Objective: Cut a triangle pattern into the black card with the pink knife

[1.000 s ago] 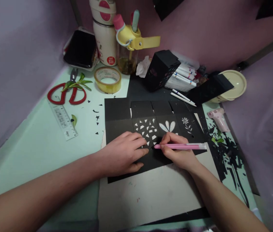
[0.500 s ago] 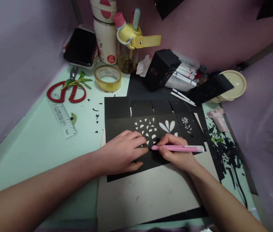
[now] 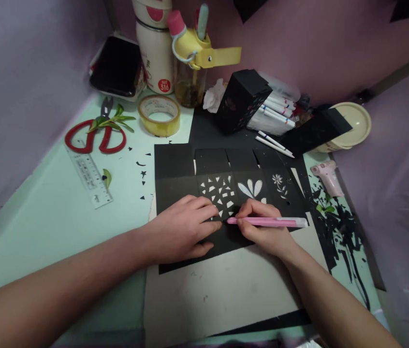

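My left hand [image 3: 186,227] lies flat on a sheet of black card [image 3: 173,191], fingers spread. In my right hand [image 3: 264,227] is a slim pink craft knife [image 3: 266,222], shaped like a pen and pinched between thumb and fingers. Its tip meets the card just right of my left fingertips; the blade is too small to make out. Cut-out shapes show in the card: several small angular pieces, a fan of petals and a small flower. Beneath the card is a pale grey board [image 3: 204,299]. My left hand hides part of the card.
Red-handled scissors [image 3: 95,136], a clear ruler [image 3: 90,176] and a tape roll [image 3: 159,116] lie left. Behind stand a white bottle [image 3: 155,58], a yellow-topped bottle [image 3: 190,63], a black box [image 3: 242,101] and white markers [image 3: 275,113]. Black paper scraps [image 3: 342,232] lie right, near a pink glue gun [image 3: 328,178].
The view has shifted slightly, moving the things at the back a little up and left. Both hands and the craft knife stay at nearly the same place on the card.
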A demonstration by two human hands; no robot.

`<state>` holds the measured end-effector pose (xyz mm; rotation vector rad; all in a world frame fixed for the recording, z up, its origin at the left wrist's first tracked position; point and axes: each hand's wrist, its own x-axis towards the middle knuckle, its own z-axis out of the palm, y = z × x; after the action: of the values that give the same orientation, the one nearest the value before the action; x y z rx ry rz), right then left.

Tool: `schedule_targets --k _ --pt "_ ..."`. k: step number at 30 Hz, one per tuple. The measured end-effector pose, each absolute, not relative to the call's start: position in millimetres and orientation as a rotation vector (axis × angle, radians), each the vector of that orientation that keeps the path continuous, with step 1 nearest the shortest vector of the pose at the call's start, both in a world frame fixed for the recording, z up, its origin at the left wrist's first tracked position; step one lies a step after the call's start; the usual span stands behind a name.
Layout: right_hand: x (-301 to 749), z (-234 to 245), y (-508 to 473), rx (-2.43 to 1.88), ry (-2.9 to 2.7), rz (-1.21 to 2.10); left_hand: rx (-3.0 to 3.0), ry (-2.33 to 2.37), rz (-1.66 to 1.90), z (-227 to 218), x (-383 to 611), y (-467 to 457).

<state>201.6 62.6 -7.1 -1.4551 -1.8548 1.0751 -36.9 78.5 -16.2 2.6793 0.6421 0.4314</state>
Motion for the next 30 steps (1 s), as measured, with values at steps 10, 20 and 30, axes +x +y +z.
schedule_targets --k 10,20,30 --pt "201.4 -6.2 64.7 -1.442 -1.809 1.062 2.668 0.634 0.443 -16.8 -36.1 78.8" --pt "201.5 -5.8 64.2 -1.446 -1.816 1.006 2.658 0.645 0.405 -13.7 -36.6 78.5" --pt "203.3 -9.0 60.4 -1.422 -1.857 1.031 2.663 0.64 0.421 -15.6 -36.4 78.6"
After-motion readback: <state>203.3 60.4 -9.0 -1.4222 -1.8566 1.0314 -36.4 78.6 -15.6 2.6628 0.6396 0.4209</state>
